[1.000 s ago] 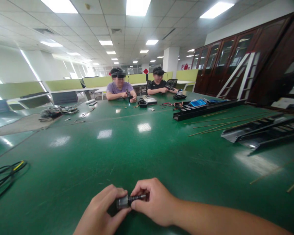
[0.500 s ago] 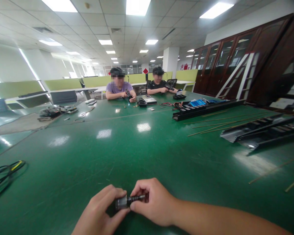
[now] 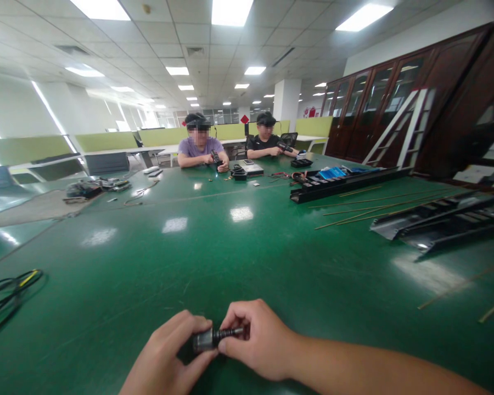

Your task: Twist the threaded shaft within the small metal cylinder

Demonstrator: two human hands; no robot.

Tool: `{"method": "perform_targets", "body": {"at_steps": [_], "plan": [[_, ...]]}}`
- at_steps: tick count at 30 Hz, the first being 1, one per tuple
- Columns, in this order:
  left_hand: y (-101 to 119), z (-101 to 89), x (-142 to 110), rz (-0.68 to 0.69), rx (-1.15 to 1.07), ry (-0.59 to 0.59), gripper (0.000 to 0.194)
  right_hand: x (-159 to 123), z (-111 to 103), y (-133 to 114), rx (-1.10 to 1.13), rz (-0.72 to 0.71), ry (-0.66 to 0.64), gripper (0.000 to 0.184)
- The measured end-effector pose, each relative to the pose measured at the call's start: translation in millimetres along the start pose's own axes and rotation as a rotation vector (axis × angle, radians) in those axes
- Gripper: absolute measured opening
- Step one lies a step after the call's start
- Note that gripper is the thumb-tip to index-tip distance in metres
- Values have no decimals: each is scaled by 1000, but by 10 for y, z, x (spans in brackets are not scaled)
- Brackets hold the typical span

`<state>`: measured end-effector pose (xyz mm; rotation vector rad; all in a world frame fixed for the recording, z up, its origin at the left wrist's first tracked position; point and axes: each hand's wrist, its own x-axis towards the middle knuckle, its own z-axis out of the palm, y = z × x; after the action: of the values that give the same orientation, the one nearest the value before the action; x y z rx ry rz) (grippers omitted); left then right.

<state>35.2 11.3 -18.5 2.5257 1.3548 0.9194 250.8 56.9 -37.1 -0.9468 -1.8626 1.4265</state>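
Observation:
Low in the middle of the head view, a small cylindrical metal part (image 3: 203, 341) is held in both hands just above the green table (image 3: 160, 280). Its thick grey body lies between the thumb and fingers of my left hand (image 3: 170, 351). A narrower black stepped shaft (image 3: 226, 333) sticks out of the body towards the right. My right hand (image 3: 263, 340) pinches this shaft between thumb and fingertips. The shaft's tip shows as a short bright metal end beside the curled fingers. Part of the body is hidden behind my left fingers.
A coiled black cable (image 3: 12, 296) lies at the left. Black metal channels (image 3: 436, 219) and thin brown rods (image 3: 354, 216) are on the right side. Across the table sit two people, one in a purple shirt (image 3: 200, 148), one in a black shirt (image 3: 263, 147), each handling a dark tool.

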Motion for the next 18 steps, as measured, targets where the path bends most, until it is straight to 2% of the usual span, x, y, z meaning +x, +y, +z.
{"method": "perform_targets", "body": {"at_steps": [18], "plan": [[34, -41, 26, 4, -5, -4, 21, -4, -5, -27, -23, -2, -2, 11]]}}
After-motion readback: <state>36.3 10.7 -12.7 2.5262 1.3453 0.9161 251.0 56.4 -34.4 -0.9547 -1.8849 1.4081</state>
